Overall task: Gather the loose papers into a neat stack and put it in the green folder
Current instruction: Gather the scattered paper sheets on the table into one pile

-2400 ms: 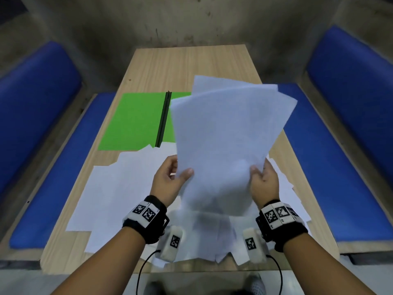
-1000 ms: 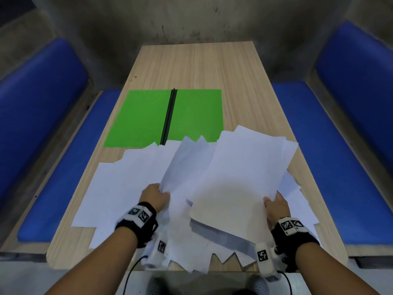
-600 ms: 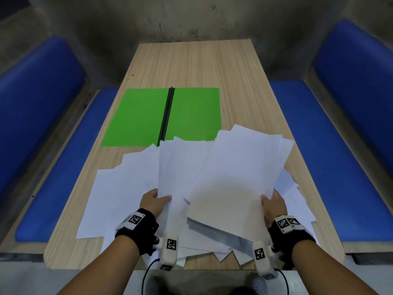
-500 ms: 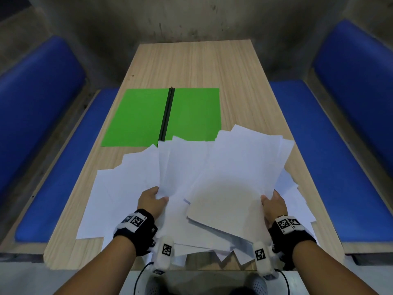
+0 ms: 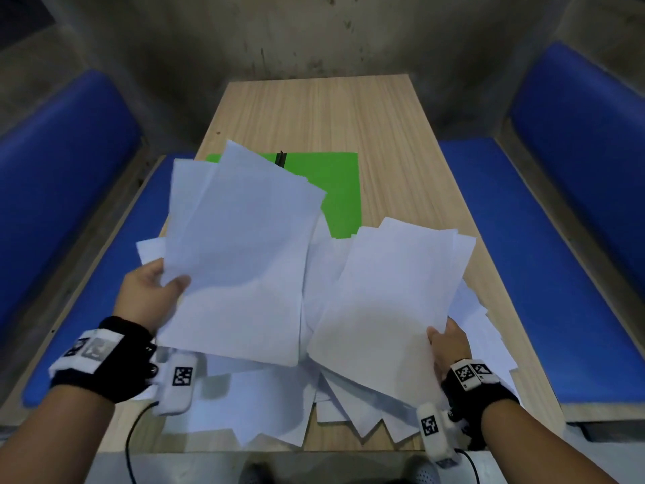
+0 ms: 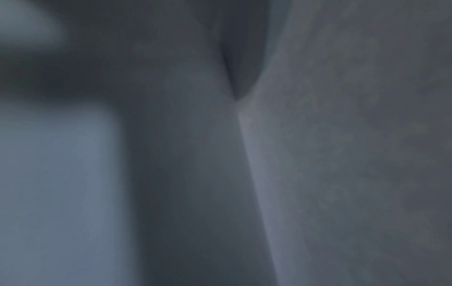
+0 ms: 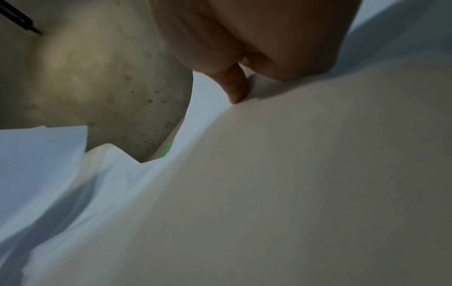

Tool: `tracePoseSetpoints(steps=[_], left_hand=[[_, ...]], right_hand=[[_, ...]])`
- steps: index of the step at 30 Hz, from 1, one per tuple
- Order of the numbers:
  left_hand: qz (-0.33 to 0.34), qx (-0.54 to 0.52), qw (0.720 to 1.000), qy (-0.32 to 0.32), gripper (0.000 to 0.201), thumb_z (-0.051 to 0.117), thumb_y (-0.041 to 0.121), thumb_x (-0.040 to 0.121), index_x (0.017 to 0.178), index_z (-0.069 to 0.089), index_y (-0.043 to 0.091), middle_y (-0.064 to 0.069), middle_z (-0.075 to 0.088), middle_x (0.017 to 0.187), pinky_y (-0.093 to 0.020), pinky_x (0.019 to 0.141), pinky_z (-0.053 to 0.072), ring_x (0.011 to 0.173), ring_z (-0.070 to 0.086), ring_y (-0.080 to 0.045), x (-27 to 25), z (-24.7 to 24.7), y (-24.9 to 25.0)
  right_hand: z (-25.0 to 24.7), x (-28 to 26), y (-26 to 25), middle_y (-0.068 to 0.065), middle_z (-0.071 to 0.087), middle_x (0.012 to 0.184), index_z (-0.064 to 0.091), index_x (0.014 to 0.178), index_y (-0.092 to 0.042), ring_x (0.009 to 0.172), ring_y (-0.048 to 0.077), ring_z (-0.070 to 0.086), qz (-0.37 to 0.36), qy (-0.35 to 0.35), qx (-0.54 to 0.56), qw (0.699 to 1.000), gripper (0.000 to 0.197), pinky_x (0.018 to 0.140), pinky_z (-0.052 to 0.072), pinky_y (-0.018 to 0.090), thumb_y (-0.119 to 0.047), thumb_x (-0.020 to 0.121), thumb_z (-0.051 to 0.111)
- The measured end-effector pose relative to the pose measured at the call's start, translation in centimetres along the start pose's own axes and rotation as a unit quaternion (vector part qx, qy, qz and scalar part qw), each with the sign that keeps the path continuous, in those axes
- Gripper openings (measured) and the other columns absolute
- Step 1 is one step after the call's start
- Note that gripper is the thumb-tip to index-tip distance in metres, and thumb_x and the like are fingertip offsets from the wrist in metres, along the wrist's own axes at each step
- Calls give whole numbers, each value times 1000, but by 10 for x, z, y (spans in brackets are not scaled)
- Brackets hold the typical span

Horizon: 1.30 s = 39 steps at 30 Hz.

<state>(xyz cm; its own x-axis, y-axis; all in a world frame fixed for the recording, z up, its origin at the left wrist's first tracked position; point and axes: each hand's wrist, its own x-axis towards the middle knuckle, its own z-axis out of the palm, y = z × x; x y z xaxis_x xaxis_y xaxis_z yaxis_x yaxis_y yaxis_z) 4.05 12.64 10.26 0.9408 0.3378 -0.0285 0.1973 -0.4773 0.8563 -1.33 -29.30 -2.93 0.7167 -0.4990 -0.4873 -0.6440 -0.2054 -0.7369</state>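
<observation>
- The left hand gripped a fanned sheaf of papers by its left edge, thumb on top, and held it lifted and tilted above the desk.
- The right hand held a second sheaf by its near right corner; in the right wrist view a finger pressed against the paper's edge.
- The two sheaves' inner edges overlapped between the hands, and neither sheaf's edges were squared.
- More loose sheets lay under both hands, with corners jutting over the desk's near edge.
- The green folder lay open and flat beyond the hands, its left half hidden behind the raised left sheaf and its near edge covered by paper.
- Bare wood lay beyond the folder and along the desk's right side past the right hand.
- The left wrist view was dark and blurred, so it showed nothing clear.
</observation>
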Motion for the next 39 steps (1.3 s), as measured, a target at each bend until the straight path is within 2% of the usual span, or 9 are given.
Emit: tracePoseSetpoints(steps=[6,11,18,22,24,28,31,34,39], left_hand=[[-21,-101,992,70,25,59,2,87,113,61,3,-11,62,111,-31,88,42,90,60,-21,-7,-17,22],[-42,-144,985,85,15,61,6,87,101,63,11,-13,67,107,-18,70,52,71,64,-3,-23,12,12],[-199,-173,964,-29,15,66,20,72,87,67,18,-9,71,101,-52,93,51,95,67,-27,-89,126,-45],[-275,-201,937,-78,10,62,13,84,91,66,19,-12,71,99,-51,90,53,91,68,-32,-121,163,-49],[-287,-182,933,-120,12,63,16,81,91,67,11,-17,72,97,-53,88,54,92,68,-35,-126,166,-45],[-236,-112,947,-184,13,67,19,71,81,68,12,-15,69,97,-42,81,58,91,66,-34,-124,152,-33],[-131,126,971,-158,23,69,28,77,92,70,11,-8,42,126,-39,96,43,119,42,-32,-120,138,-32],[-46,202,974,-96,4,66,27,83,86,64,26,4,32,131,-39,99,29,127,26,-24,-111,122,-28],[-18,77,975,-207,17,55,13,91,104,63,21,-4,64,109,-29,82,39,105,58,-26,-73,105,-35]], right_hand=[[-1,-2,-5,16,46,143,41,139,-2,131,35,43,9,-15,-21,1000,47,110,33,40,-6,93,46],[-6,-5,-9,15,56,131,50,132,-3,118,33,52,4,-47,-18,999,41,92,39,29,-5,91,45],[-1,-18,-13,19,67,112,64,105,-10,100,38,62,49,-101,83,990,27,90,52,44,-14,81,53],[7,-7,-2,7,55,84,62,100,-19,80,26,56,95,-106,140,980,46,88,46,43,-61,82,55],[10,10,14,13,63,102,65,102,-25,95,31,61,103,-119,145,977,67,98,45,53,-79,64,56],[6,-11,-3,13,63,123,57,117,-14,107,35,61,108,-130,182,969,56,97,46,55,-49,75,69],[3,-12,-6,22,60,126,58,123,-10,105,38,60,119,-130,189,966,42,98,46,56,-34,89,59],[3,-15,-8,15,68,104,62,112,-2,96,31,65,91,-128,187,970,38,72,57,40,-25,84,69],[11,-17,-5,16,70,110,63,115,-4,99,33,66,8,-108,171,979,48,91,52,51,-14,72,80]])
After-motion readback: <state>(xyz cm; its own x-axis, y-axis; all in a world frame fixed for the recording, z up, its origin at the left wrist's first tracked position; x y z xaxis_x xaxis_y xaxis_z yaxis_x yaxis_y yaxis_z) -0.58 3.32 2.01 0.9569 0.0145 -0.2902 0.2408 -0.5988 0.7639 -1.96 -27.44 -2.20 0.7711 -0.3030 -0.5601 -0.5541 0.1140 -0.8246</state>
